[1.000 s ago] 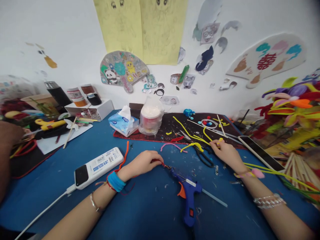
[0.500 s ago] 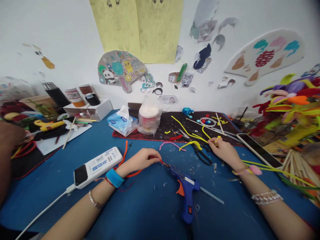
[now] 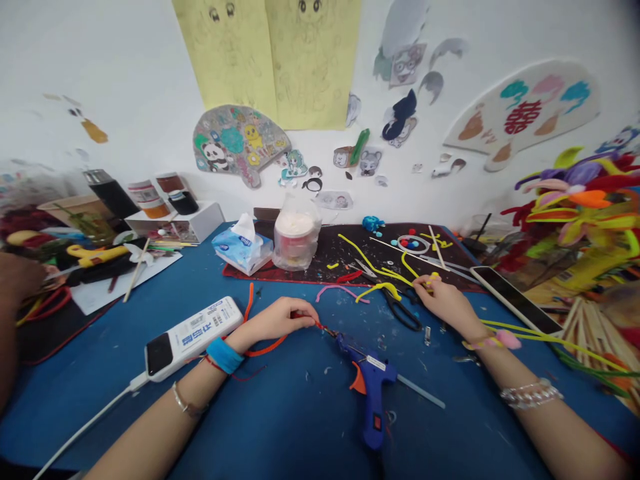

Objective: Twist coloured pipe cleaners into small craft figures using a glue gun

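Note:
My left hand (image 3: 286,319) pinches a small red piece (image 3: 319,325), whose tip meets the nozzle of a blue glue gun (image 3: 374,380). The gun lies on the blue table with a glue stick out of its back end. Over at the right, my right hand (image 3: 445,300) is closed with a small yellow piece (image 3: 434,275) at its fingertips. Black-handled scissors (image 3: 404,315) lie just left of that hand, beside a bent yellow pipe cleaner (image 3: 379,289). An orange pipe cleaner (image 3: 273,347) curves behind my left hand.
A white power bank (image 3: 195,337) with a cable lies at left. Tissues (image 3: 243,245) and a wrapped tub (image 3: 296,237) stand at the back. A phone (image 3: 517,300) and colourful pipe-cleaner flowers (image 3: 585,207) are at right. Another person's hand (image 3: 20,287) shows at far left.
The view has shifted slightly. My left hand still holds the red piece at the nozzle, and my right hand stays around the yellow piece.

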`<state>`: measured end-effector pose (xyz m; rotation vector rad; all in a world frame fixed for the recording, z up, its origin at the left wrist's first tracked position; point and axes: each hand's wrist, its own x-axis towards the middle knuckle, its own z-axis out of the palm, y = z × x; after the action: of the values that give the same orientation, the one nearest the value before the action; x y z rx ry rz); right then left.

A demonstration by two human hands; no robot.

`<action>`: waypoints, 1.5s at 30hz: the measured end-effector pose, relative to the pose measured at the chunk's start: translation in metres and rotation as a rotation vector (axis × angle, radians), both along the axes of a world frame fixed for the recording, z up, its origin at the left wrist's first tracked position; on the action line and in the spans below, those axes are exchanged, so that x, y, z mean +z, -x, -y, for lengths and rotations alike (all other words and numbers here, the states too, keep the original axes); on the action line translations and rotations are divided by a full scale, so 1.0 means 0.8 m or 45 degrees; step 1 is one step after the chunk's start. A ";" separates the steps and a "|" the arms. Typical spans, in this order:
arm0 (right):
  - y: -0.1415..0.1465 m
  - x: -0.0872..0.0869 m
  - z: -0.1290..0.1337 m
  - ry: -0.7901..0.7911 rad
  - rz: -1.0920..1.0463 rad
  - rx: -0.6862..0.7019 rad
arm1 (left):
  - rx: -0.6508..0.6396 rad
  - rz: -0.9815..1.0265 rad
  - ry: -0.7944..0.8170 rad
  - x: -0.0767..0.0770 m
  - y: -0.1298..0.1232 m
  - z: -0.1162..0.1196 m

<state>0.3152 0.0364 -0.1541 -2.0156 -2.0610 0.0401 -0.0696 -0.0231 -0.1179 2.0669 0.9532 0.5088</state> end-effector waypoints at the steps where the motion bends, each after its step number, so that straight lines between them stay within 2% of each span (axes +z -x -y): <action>1: 0.000 0.000 0.000 0.006 0.000 0.000 | -0.021 0.007 0.005 0.000 0.001 -0.001; 6: -0.001 -0.002 -0.002 0.009 0.008 -0.003 | -0.168 0.044 0.112 0.002 0.011 -0.005; 9: 0.000 -0.003 -0.002 -0.004 0.008 -0.010 | -0.191 0.037 0.145 0.004 0.014 -0.006; 17: 0.001 0.001 0.000 0.009 0.014 0.015 | -0.130 0.041 0.142 0.005 0.013 -0.008; 23: 0.001 0.001 0.001 -0.009 -0.004 0.037 | -0.056 0.088 0.145 -0.002 0.012 -0.009; 27: 0.003 0.006 0.004 -0.052 -0.019 0.051 | 0.037 0.069 0.026 -0.006 0.011 -0.010; 31: 0.005 0.009 0.007 -0.065 -0.025 0.039 | 0.048 0.037 -0.150 -0.005 0.007 -0.008; 39: 0.000 0.001 0.000 -0.001 -0.033 0.042 | 0.071 0.002 -0.186 -0.003 -0.002 0.001; 45: -0.002 0.001 -0.002 0.029 -0.016 0.037 | 0.008 -0.041 -0.310 -0.006 -0.002 0.002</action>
<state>0.3165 0.0378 -0.1536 -1.9934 -2.0913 0.0815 -0.0682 -0.0249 -0.1227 2.2957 0.9560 0.6227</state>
